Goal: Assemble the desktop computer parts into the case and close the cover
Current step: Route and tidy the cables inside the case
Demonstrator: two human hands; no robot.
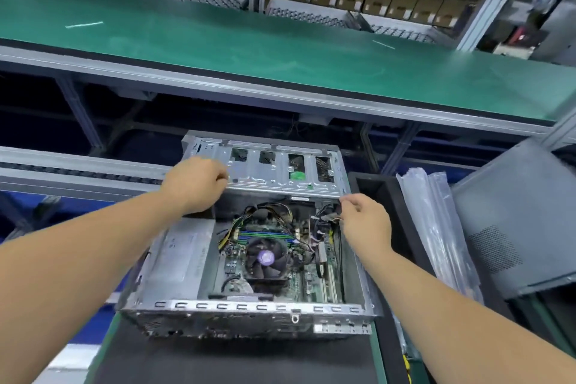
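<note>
left hand (pixel 194 184): fingers curled, gripping the drive cage (pixel 280 170) at its left edge. right hand (pixel 364 221): pinching a cable connector (pixel 335 219) beneath. case (pixel 249 305): open on the mat. we judge: steady the cage, route cables clear first.

The open computer case (pixel 249 305) lies on its side at the bench's near edge, motherboard and cooler fan (pixel 265 259) exposed, drive cage (pixel 280 171) at its far end.

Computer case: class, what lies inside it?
Inside the computer case: a motherboard, its CPU cooler fan, bundled cables and a grey power supply. The raised drive cage and both hands hide whatever lies beneath them.
</note>
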